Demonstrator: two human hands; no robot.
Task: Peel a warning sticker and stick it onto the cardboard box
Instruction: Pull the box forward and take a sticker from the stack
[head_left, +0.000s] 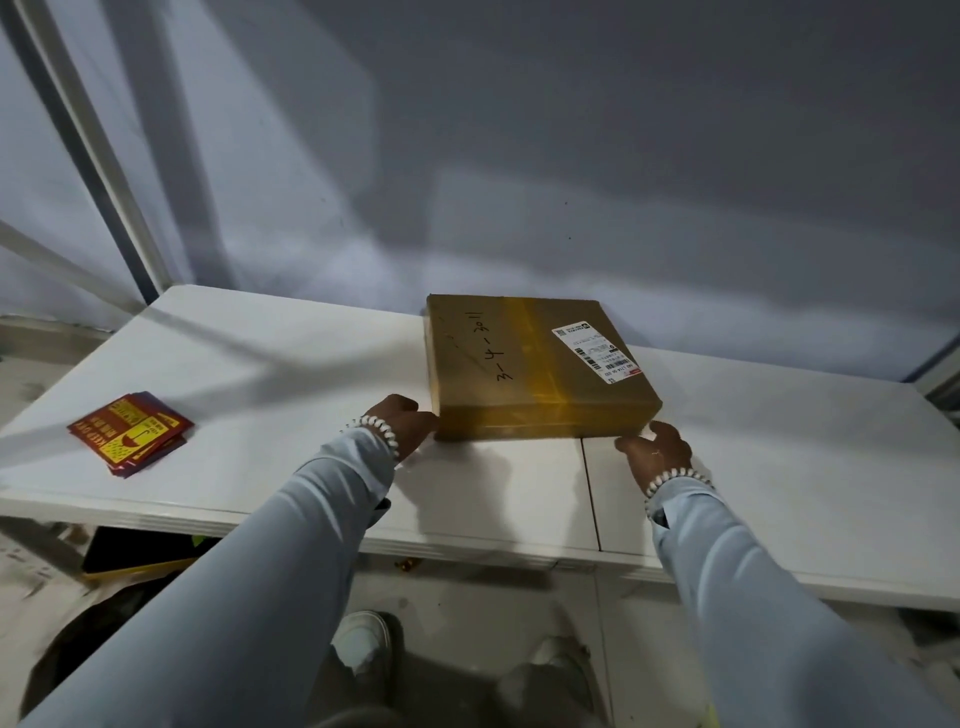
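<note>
Flat brown cardboard box (535, 364), wrapped in yellowish clear tape, sits on the white folding table (291, 364) toward its far edge, right of centre; white shipping label (597, 352) on its top right, "3-4-2011" handwritten in black on the left. Left hand (405, 423) grips the box's near-left corner, fingers curled against the side. Right hand (657, 449) holds the near-right corner, fingers tucked at the bottom edge. Both wrists carry white bead bracelets, sleeves light blue. Stack of red-and-yellow warning stickers (131, 432) lies on the table's left part, well apart from the box, untouched
</note>
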